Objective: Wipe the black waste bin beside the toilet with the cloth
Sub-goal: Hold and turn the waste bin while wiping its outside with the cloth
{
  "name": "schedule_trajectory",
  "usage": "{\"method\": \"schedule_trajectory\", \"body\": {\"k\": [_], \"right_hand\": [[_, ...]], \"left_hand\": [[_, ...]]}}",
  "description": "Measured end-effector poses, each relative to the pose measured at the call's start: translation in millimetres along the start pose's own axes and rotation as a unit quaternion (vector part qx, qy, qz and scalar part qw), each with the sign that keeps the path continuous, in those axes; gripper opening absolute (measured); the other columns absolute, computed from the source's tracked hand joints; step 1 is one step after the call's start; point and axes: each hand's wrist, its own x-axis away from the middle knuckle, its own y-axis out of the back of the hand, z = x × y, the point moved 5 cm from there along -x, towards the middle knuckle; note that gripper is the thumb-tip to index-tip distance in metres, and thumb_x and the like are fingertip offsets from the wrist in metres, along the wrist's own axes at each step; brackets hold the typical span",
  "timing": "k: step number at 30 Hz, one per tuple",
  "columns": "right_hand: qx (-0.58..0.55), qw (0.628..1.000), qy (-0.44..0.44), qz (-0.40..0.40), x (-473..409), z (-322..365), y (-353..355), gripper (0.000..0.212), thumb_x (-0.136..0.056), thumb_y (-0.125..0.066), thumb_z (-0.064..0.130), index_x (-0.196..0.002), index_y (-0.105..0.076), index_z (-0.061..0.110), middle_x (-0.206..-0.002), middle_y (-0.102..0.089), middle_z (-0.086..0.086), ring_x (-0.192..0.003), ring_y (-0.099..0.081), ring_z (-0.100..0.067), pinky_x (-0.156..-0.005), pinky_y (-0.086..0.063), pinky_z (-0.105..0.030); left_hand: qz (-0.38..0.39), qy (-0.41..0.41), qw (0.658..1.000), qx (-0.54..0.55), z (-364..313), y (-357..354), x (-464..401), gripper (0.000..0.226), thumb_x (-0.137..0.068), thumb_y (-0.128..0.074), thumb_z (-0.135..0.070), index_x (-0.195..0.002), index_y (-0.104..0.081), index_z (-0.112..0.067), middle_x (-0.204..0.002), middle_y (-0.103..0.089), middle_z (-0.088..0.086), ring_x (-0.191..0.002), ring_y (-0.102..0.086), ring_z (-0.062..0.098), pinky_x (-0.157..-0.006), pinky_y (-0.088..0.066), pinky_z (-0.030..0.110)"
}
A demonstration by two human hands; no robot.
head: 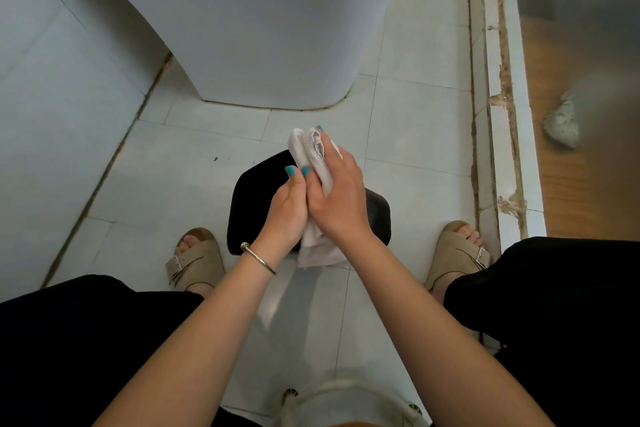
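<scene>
The black waste bin (256, 191) stands on the floor tiles (408, 121) just in front of the toilet (263, 31), between the person's two sandalled feet, so it sits within easy reach. Above the bin, both hands grasp the white cloth (311, 156): the left hand (289, 208) pinches one edge, while the right hand (337, 194) wraps round the bunched middle. Probably the grip is gathering the cloth into a pad before pressing it on the bin's lid
</scene>
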Motion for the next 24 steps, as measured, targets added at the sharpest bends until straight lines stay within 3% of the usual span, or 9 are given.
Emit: {"method": "schedule_trajectory", "body": {"k": [3,5,7,10,18,24], "right_hand": [[-0.016,1.000,-0.010,-0.021,3.7,-5.7,4.2,0.058,-0.093,-0.050,0.034,-0.147,-0.032,0.038,-0.139,-0.047,0.002,-0.123,-0.042,-0.014,-0.101,-0.027,-0.020],[-0.006,0.999,-0.021,-0.023,2.8,-13.2,3.6,0.058,-0.092,-0.048,0.034,-0.147,-0.030,0.042,-0.138,-0.046,0.002,-0.121,-0.043,-0.017,-0.097,-0.028,-0.021],[0.021,0.999,-0.040,-0.020,0.3,-28.5,4.6,0.058,-0.093,-0.047,0.032,-0.147,-0.028,0.043,-0.140,-0.044,0.000,-0.120,-0.043,-0.022,-0.094,-0.029,-0.023],[0.052,0.994,-0.093,-0.014,-4.3,-63.0,11.6,0.057,-0.095,-0.046,0.029,-0.147,-0.029,0.043,-0.140,-0.044,-0.003,-0.119,-0.045,-0.027,-0.091,-0.031,-0.026],[0.055,0.970,-0.235,-0.040,1.8,-120.8,29.8,0.053,-0.096,-0.045,0.030,-0.145,-0.033,0.046,-0.139,-0.044,-0.006,-0.120,-0.047,-0.034,-0.098,-0.040,-0.036],[0.044,0.981,-0.189,-0.030,-5.2,-82.9,22.4,0.055,-0.095,-0.048,0.029,-0.145,-0.032,0.049,-0.141,-0.044,-0.005,-0.122,-0.048,-0.032,-0.101,-0.039,-0.038]], "left_hand": [[0.015,-0.013,1.000,-0.003,-3.2,-5.7,1.0,0.058,-0.096,-0.014,-0.053,-0.099,-0.064,-0.025,-0.092,-0.067,-0.009,-0.083,-0.062,-0.009,-0.069,-0.046,0.008],[0.009,-0.013,1.000,-0.001,-3.6,-4.4,0.7,0.057,-0.099,-0.016,-0.049,-0.093,-0.063,-0.016,-0.081,-0.063,-0.008,-0.068,-0.058,-0.008,-0.064,-0.044,0.008],[-0.011,-0.010,1.000,-0.017,-2.7,-0.5,2.7,0.051,-0.100,-0.020,-0.046,-0.075,-0.050,-0.013,-0.063,-0.046,-0.007,-0.051,-0.042,-0.004,-0.053,-0.037,0.012],[-0.024,-0.018,0.999,-0.025,-1.3,1.9,7.5,0.042,-0.102,-0.027,-0.039,-0.065,-0.032,-0.019,-0.056,-0.029,-0.011,-0.045,-0.031,-0.002,-0.045,-0.028,0.012],[0.003,-0.031,0.998,-0.062,5.7,9.7,8.0,0.042,-0.101,-0.031,-0.039,-0.065,-0.028,-0.019,-0.052,-0.030,-0.015,-0.048,-0.031,-0.002,-0.049,-0.030,0.010],[-0.007,-0.021,0.999,-0.049,6.9,5.9,9.4,0.042,-0.101,-0.029,-0.039,-0.064,-0.028,-0.018,-0.043,-0.032,-0.016,-0.042,-0.031,-0.001,-0.044,-0.028,0.010]]}}
